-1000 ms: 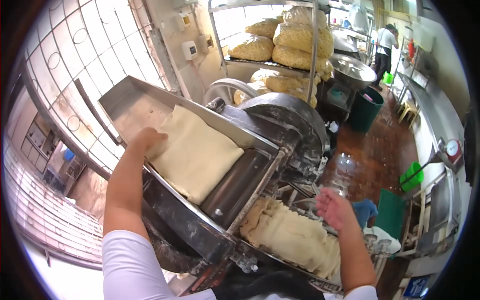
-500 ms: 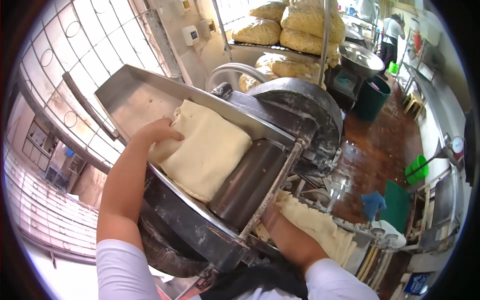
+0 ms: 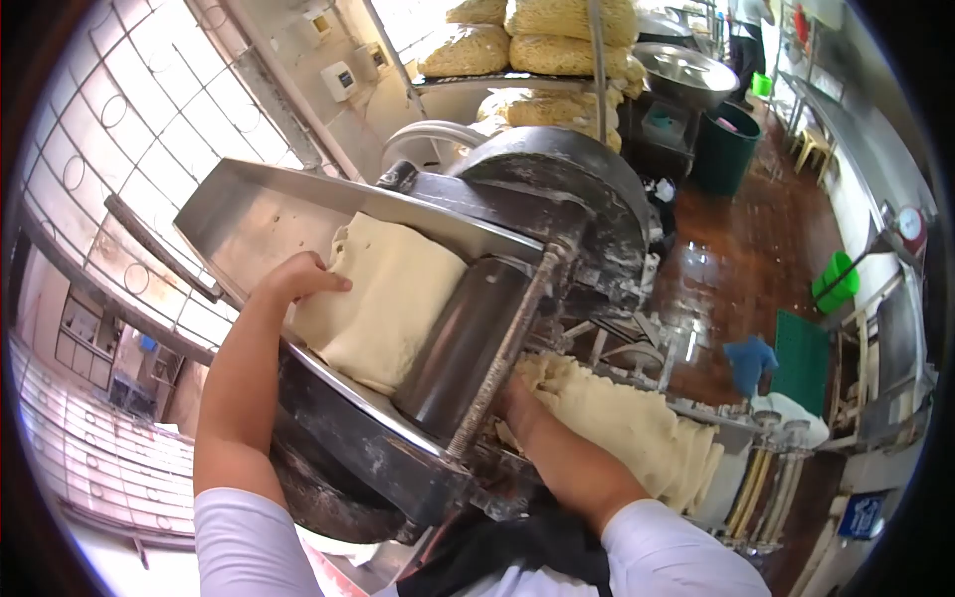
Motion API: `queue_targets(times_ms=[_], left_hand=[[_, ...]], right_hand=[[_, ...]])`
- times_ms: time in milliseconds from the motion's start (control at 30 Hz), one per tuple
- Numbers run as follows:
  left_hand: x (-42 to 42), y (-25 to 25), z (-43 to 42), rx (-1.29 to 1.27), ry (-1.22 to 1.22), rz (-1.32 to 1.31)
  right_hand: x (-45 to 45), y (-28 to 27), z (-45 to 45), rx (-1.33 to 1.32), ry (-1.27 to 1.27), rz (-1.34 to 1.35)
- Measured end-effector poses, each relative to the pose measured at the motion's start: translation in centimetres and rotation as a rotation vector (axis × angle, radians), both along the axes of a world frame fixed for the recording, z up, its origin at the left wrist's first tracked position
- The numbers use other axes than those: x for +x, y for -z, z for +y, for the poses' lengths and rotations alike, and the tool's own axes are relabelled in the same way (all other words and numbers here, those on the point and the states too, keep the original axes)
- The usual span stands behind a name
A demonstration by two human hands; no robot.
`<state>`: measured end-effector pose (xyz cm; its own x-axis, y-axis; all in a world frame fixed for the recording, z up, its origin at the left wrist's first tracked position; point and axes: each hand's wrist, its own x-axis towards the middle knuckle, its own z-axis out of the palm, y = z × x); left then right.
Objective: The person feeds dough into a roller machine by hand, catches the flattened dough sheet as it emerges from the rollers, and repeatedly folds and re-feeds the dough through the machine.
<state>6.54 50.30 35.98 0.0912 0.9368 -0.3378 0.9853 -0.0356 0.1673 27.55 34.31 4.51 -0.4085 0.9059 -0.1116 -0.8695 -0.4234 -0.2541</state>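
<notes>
A thick folded slab of pale dough [image 3: 388, 298] lies in the metal hopper of a dough sheeter, against its dark steel roller [image 3: 468, 338]. My left hand [image 3: 310, 277] grips the slab's left edge, fingers curled and thumb on top. Below the roller, my right hand [image 3: 509, 396] reaches under the machine's front bar [image 3: 507, 348]; its fingers are hidden, so what it holds cannot be seen. Next to my right forearm, more dough [image 3: 617, 423] lies in ruffled folds at the machine's outlet.
The sheeter's black wheel housing [image 3: 567, 179] stands beyond the hopper [image 3: 239, 204]. Bags of yellow noodles [image 3: 572, 55] fill a rack behind. A green bin [image 3: 726, 149], a bright green bucket [image 3: 836, 282] and a blue cloth [image 3: 748, 366] are at the right. Another person [image 3: 746, 45] stands far back.
The view has shifted, so the machine sits further left and the outlet dough shows more. The slab has moved slightly along with the machine in view. My left hand stays at its edge.
</notes>
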Motion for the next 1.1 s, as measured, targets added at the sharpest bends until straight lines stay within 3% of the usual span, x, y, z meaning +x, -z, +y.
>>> queue_targets(times_ms=[100, 133, 267, 333, 433, 500, 567, 600, 633, 667, 700, 733, 767, 833, 967, 1100], left_hand=[[0.8, -0.6, -1.4, -0.114, -0.138, -0.165], [1.1, -0.9, -1.8, -0.172, -0.201, -0.245], [0.4, -1.4, -3.1, 0.144, -0.125, -0.203], [0.0, -2.2, -3.7, 0.382, -0.023, -0.171], [0.0, -4.7, -6.6, 0.562, 0.123, -0.54], [6.6, -9.0, -17.2, 0.57, 0.049, -0.829], [7.9, -8.7, -23.5, 0.478, 0.152, -1.123], [8.2, -7.6, -27.1, 0.444, 0.247, -1.109], [9.3, -6.7, -30.4, 0.172, 0.401, -1.231], [8.6, -4.0, -31.1, -0.179, 0.639, -1.235], [10.2, -2.5, -33.5, -0.546, 0.655, -1.247], [11.2, 0.1, -35.5, -0.76, 0.644, -1.086], [11.9, 4.4, -37.7, -0.989, 0.45, -1.047], [13.2, 13.9, -40.3, -1.031, 0.21, -0.973], [11.5, 29.8, -39.1, -0.706, -0.199, -0.96], [12.4, 35.3, -33.2, -0.599, -0.935, -1.219]], right_hand=[[3.2, -6.8, -4.8, -0.402, 0.145, -0.284], [3.4, -3.3, -4.0, -0.409, 0.082, -0.213], [5.9, -3.0, -6.8, -0.288, 0.254, -0.324], [7.5, -5.0, -8.6, -0.363, 0.256, -0.421], [9.7, -6.7, -11.1, -0.386, 0.261, -0.431], [10.9, -6.7, -12.2, -0.358, 0.261, -0.434], [12.2, -6.3, -13.3, -0.324, 0.265, -0.484], [12.9, -6.0, -13.8, -0.309, 0.269, -0.51], [13.5, -5.7, -14.5, -0.299, 0.273, -0.524], [14.1, -5.4, -15.1, -0.289, 0.279, -0.539], [14.7, -5.2, -15.6, -0.277, 0.288, -0.556], [15.3, -5.3, -16.2, -0.276, 0.294, -0.593], [15.8, -5.8, -16.9, -0.273, 0.3, -0.631], [17.0, -6.8, -18.3, -0.257, 0.311, -0.692], [19.0, -8.4, -21.1, -0.238, 0.336, -0.73], [20.8, -9.7, -23.3, -0.26, 0.393, -0.731]])
